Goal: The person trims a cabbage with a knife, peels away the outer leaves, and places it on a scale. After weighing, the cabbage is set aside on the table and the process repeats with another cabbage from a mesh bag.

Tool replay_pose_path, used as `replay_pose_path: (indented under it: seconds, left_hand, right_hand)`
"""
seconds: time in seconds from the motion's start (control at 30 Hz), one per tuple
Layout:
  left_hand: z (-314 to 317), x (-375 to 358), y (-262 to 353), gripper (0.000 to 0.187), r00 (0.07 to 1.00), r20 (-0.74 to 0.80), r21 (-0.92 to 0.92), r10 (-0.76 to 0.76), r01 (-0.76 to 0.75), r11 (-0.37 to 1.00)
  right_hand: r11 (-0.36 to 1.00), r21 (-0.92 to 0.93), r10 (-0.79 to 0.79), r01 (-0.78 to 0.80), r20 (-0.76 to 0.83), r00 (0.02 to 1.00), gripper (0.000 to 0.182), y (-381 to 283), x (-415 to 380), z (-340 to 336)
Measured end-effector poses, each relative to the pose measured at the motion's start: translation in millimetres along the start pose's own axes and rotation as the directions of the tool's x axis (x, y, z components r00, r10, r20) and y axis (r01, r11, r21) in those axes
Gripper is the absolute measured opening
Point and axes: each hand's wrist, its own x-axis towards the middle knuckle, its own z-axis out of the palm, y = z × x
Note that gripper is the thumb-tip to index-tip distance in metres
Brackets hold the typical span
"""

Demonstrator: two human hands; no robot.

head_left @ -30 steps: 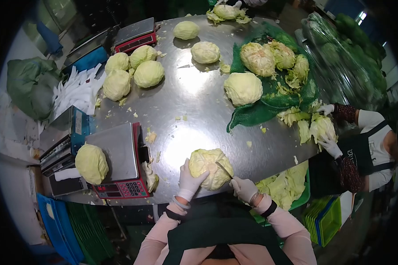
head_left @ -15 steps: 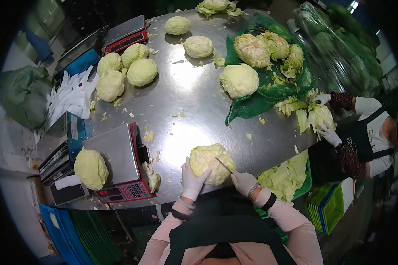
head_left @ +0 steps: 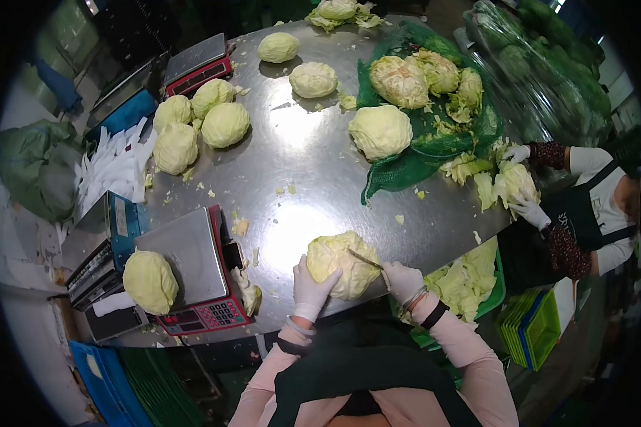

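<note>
L hand on cabbage, R hand w/ knife — tip unclear

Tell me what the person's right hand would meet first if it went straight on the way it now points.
Most likely the cabbage against the left hand; the knife in the right hand overlaps it, though depth is unclear.

In front of the hands, the bench is of smooth, glossy metal. The cabbage between them looks matt and wrinkled. To their left, the nearer scale plate is dull metal; ahead-right, the net bag is rough mesh.
</note>
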Motion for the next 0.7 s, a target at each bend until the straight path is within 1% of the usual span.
replay_pose_path:
  seconds: [0.03, 0.1, 0.13, 0.17, 0.2, 0.23, 0.27, 0.3, 0.33, 0.37, 0.43, 0.47, 0.53, 0.57, 0.6, 0.63, 0.67, 0.7]
  left_hand:
    - [0, 1, 1, 0.091, 1.0, 0.007, 0.006, -0.005, 0.005, 1.0]
    - [1, 1, -1, 0.091, 1.0, 0.013, 0.011, -0.002, 0.001, 1.0]
    - [1, 2, -3, 0.091, 1.0, 0.022, 0.017, 0.002, -0.003, 1.0]
    - [1, 1, -8, 0.091, 1.0, 0.027, 0.025, 0.009, -0.01, 1.0]
    - [0, 1, -11, 0.091, 0.999, 0.038, -0.003, 0.014, -0.014, 1.0]
    - [1, 3, -12, 0.092, 0.999, 0.046, -0.034, 0.022, -0.02, 0.999]
    - [3, 4, -12, 0.092, 0.998, 0.048, -0.03, 0.031, -0.03, 0.999]
    - [3, 2, -9, 0.092, 0.999, 0.04, -0.007, 0.023, -0.023, 1.0]
    - [2, 1, -5, 0.092, 0.999, 0.032, 0.016, 0.016, -0.016, 1.0]
    - [1, -1, -1, 0.092, 0.999, 0.04, 0.019, 0.022, -0.023, 1.0]
    - [-2, -4, 8, 0.093, 0.999, 0.037, 0.043, 0.038, -0.04, 0.998]
    - [-3, -6, 12, 0.093, 0.998, 0.044, 0.049, 0.043, -0.045, 0.998]
    - [-5, -8, 18, 0.088, 0.993, 0.051, 0.054, 0.107, -0.109, 0.993]
    - [-4, -5, 13, 0.088, 0.993, 0.053, 0.059, 0.107, -0.111, 0.992]
    - [0, 1, 2, 0.088, 0.989, 0.039, 0.003, 0.144, -0.144, 0.99]
    - [2, 8, -9, 0.087, 0.984, 0.024, -0.053, 0.178, -0.177, 0.983]
    - [2, 14, -20, 0.087, 0.984, 0.024, -0.051, 0.178, -0.176, 0.983]
    - [0, 22, -30, 0.084, 0.983, 0.09, -0.142, 0.162, -0.148, 0.979]
  right_hand:
    - [1.0, 0.001, -0.001, 0.001, -0.002, 1.0, 0.014, 4, 1, 4]
    - [0.992, 0.06, 0.114, -0.107, -0.143, 0.983, 0.015, 11, 4, 11]
    - [0.992, 0.066, 0.117, -0.108, -0.146, 0.982, 0.015, 20, 8, 18]
    - [0.962, 0.116, 0.258, -0.247, -0.099, 0.961, 0.017, 34, 11, 26]
    - [0.911, 0.158, 0.393, -0.382, -0.046, 0.918, 0.018, 44, 16, 24]
    - [0.829, 0.281, 0.455, -0.484, 0.165, 0.875, 0.025, 54, 22, 20]
    - [0.825, 0.286, 0.46, -0.487, 0.159, 0.873, 0.025, 54, 20, 23]
    - [0.857, 0.376, 0.359, -0.352, 0.054, 0.932, 0.035, 36, 20, 9]
    - [0.871, 0.446, 0.258, -0.205, -0.061, 0.964, 0.048, 19, 22, 0]
    - [0.868, 0.449, 0.267, -0.212, -0.064, 0.961, 0.048, 4, 27, -3]
    - [0.93, 0.36, 0.148, -0.074, -0.183, 0.972, 0.063, -19, 37, -6]
    - [0.927, 0.365, 0.157, -0.08, -0.185, 0.97, 0.063, -19, 44, -1]
    - [0.907, 0.351, 0.238, -0.233, 0.03, 0.971, 0.064, -12, 63, 10]
    - [0.892, 0.4, 0.228, -0.21, 0.002, 0.974, 0.056, -8, 67, 11]
    - [0.891, 0.403, 0.229, -0.211, 0.002, 0.973, 0.056, 2, 73, 12]
    - [0.784, 0.525, 0.332, -0.332, 0.097, 0.938, 0.05, 15, 79, 16]
    - [0.647, 0.62, 0.413, -0.444, 0.205, 0.888, 0.045, 28, 80, 23]
    - [0.648, 0.621, 0.41, -0.441, 0.204, 0.889, 0.045, 42, 78, 32]
